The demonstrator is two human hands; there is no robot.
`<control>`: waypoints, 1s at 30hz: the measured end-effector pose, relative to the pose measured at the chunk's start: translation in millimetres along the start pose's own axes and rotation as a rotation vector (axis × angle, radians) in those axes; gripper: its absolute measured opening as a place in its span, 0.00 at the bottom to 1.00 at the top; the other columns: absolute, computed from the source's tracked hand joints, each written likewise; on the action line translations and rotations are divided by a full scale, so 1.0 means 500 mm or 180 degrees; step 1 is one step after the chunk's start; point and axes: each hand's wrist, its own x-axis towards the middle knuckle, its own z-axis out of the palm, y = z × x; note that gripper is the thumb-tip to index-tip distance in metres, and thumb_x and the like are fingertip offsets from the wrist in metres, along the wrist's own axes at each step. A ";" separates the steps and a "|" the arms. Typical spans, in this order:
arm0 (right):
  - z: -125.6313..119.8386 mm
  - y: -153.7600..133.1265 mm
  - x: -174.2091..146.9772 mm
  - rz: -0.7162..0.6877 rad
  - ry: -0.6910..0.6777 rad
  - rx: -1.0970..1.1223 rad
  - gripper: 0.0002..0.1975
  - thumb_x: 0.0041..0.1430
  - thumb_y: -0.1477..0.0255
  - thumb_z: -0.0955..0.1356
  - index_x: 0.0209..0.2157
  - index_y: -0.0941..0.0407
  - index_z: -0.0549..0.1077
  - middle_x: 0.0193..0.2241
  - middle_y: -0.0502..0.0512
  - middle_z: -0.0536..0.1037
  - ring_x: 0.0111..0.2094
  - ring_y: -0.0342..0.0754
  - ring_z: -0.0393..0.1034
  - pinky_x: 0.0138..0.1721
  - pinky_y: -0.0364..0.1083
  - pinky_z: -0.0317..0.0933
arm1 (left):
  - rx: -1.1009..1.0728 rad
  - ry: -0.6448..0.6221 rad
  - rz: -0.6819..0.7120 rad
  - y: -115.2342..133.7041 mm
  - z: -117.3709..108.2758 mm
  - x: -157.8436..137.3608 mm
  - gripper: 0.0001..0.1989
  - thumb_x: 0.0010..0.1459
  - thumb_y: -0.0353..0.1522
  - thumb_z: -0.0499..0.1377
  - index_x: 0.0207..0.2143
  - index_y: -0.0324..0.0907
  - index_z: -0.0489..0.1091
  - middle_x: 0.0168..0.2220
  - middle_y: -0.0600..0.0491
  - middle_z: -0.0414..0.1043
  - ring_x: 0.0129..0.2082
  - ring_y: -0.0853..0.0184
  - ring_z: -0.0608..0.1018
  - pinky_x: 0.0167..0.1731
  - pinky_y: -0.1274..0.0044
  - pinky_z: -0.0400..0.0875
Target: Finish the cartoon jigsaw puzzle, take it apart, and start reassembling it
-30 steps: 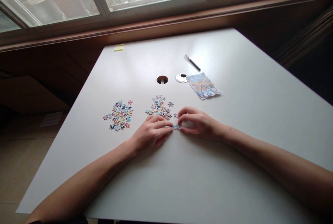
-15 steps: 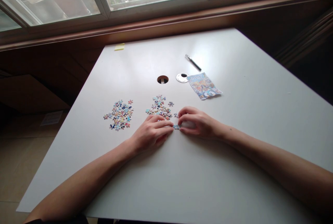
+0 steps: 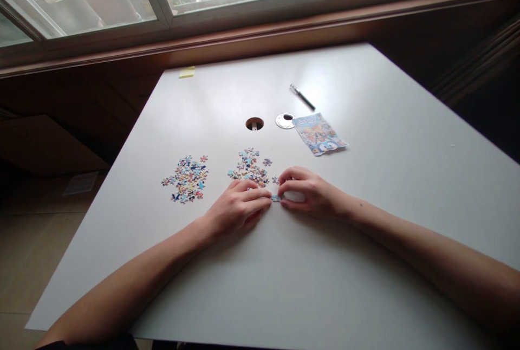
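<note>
Between my fingertips, low on the white table (image 3: pixel 252 285), lie small joined-looking blue jigsaw pieces (image 3: pixel 275 198). My left hand (image 3: pixel 239 203) grips their left side with its fingers closed. From the right, my right hand (image 3: pixel 306 190) pinches the other side with thumb and fingers curled. How many pieces are there is hidden by the fingers. A loose pile of jigsaw pieces (image 3: pixel 248 166) spreads just beyond my left hand, and a single piece (image 3: pixel 267 162) sits at its right edge. Farther left lies a second pile of jigsaw pieces (image 3: pixel 189 179).
A printed picture sheet (image 3: pixel 320 136) lies beyond my right hand, touching a round metal cover (image 3: pixel 285 121). A black pen (image 3: pixel 303 97) is behind it. There is a round hole (image 3: pixel 254 124) in the tabletop. A yellow sticky note (image 3: pixel 187 72) lies near the far left corner, below the window.
Almost nothing differs. Both hands stay at the small pieces, with at most a slight shift of the fingertips; the piles and sheet lie as before.
</note>
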 end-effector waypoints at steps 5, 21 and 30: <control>-0.004 -0.008 0.001 -0.0182 -0.0133 -0.0365 0.05 0.62 0.71 0.68 0.40 0.53 0.75 0.40 0.59 0.75 0.41 0.51 0.69 0.44 0.51 0.67 | 0.0143 -0.0139 0.0055 0.007 -0.005 0.004 0.11 0.66 0.27 0.54 0.49 0.42 0.71 0.51 0.48 0.76 0.52 0.61 0.74 0.52 0.67 0.68; -0.001 0.003 0.001 0.0344 0.0154 -0.0786 0.16 0.65 0.71 0.65 0.54 0.49 0.73 0.49 0.60 0.74 0.50 0.58 0.64 0.53 0.62 0.63 | 0.0237 0.0262 -0.1163 -0.106 -0.072 -0.002 0.09 0.62 0.33 0.60 0.44 0.45 0.77 0.44 0.49 0.74 0.45 0.60 0.76 0.48 0.66 0.71; 0.003 0.008 -0.001 0.0621 0.0146 -0.1010 0.19 0.67 0.70 0.64 0.58 0.53 0.68 0.52 0.63 0.72 0.52 0.60 0.63 0.55 0.64 0.58 | -0.0365 0.0628 -0.1807 -0.127 -0.077 0.005 0.04 0.62 0.33 0.62 0.38 0.42 0.74 0.32 0.55 0.78 0.31 0.68 0.78 0.34 0.76 0.72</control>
